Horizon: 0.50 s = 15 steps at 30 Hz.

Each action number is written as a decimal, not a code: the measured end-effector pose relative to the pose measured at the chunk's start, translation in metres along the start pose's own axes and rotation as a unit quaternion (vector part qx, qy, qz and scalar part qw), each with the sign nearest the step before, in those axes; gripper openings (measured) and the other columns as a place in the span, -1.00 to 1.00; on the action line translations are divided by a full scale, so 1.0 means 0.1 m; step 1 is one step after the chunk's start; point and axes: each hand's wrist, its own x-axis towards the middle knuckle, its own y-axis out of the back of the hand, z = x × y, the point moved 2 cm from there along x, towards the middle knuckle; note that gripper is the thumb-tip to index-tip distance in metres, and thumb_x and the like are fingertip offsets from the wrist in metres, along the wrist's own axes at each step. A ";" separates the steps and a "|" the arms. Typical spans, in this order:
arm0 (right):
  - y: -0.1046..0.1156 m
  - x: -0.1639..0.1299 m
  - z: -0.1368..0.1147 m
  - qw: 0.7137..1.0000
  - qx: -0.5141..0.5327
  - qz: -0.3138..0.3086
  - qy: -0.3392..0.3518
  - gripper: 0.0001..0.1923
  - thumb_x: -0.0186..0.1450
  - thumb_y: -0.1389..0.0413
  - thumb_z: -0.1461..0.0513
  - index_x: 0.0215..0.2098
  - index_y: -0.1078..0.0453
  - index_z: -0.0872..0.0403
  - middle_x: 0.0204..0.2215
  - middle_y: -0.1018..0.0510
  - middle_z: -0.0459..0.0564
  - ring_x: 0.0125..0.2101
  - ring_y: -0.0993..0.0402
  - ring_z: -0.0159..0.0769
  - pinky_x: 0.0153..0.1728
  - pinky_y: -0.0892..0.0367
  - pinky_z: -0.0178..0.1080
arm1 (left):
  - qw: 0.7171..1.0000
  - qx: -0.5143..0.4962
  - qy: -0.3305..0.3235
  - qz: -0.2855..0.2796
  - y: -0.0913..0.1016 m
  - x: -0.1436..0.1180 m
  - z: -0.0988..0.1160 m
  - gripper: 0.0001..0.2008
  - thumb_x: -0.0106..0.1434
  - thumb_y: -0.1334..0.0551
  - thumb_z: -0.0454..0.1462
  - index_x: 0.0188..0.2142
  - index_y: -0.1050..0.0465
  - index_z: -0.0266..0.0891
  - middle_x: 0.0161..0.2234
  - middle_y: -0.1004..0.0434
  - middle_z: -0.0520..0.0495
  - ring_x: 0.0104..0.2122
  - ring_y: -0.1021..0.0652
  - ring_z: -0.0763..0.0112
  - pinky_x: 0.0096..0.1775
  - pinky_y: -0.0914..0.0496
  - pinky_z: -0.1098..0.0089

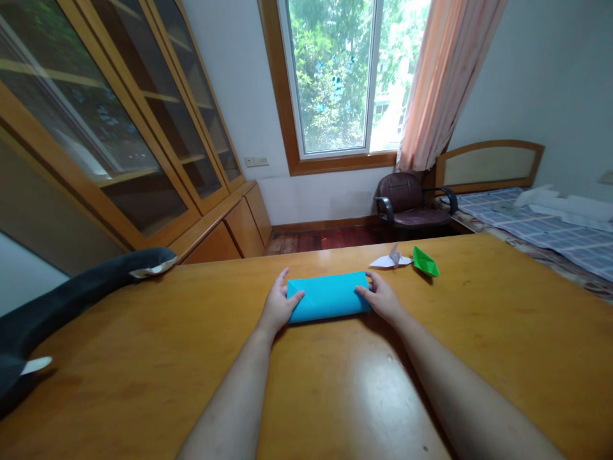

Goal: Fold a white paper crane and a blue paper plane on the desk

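Note:
A folded sheet of bright blue paper (330, 299), a long rectangle, is held level just above or against the wooden table; I cannot tell if it touches. My left hand (280, 303) grips its left end, thumb on top and fingers behind and underneath. At the opposite end my right hand (382, 296) pinches the paper the same way, thumb over the upper face. The fingers under the sheet are mostly hidden. Beyond my right hand lie a white paper crane (393, 257) and a green paper boat (425, 262).
The wooden table (306, 396) spreads across the foreground. On its left lies a dark grey and white plush-looking object (86, 287). Past the far edge stand a maroon armchair (407, 199), a bed (550, 214) and a glass-fronted cabinet (158, 115), with a window (335, 76) behind.

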 end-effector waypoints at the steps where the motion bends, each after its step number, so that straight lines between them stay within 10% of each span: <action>1: 0.01 -0.01 -0.01 1.000 -0.001 0.018 0.006 -0.31 0.11 -0.18 0.05 0.16 -0.20 0.11 -0.44 -0.47 -0.12 -0.44 -0.39 -0.30 -0.44 -0.32 -0.28 | 1.000 0.000 0.000 0.001 0.00 0.00 0.00 -0.02 0.07 -0.38 -0.18 0.34 0.14 -0.27 -0.48 -0.55 0.05 -0.54 -0.51 0.44 -0.47 -0.42 0.46; 6: 0.02 -0.05 -0.05 0.996 -0.032 0.064 0.053 -0.18 0.15 -0.17 0.07 0.31 -0.04 0.09 -0.51 -0.40 -0.19 -0.48 -0.35 -0.32 -0.42 -0.32 -0.26 | 1.000 0.020 0.000 0.007 0.01 0.01 -0.03 -0.05 0.08 -0.38 -0.18 0.34 0.11 -0.26 -0.52 -0.51 0.09 -0.56 -0.48 0.45 -0.51 -0.38 0.49; 15: -0.05 -0.01 0.09 0.994 -0.076 0.033 0.072 -0.62 0.12 -0.17 0.07 -0.13 -0.53 0.02 -0.11 -0.59 0.07 -0.08 -0.48 -0.07 0.03 -0.31 -0.01 | 0.995 0.090 0.001 0.050 0.04 0.04 -0.10 -0.11 0.07 -0.39 -0.22 0.31 -0.01 -0.28 -0.49 -0.54 0.04 -0.51 -0.52 0.40 -0.45 -0.41 0.45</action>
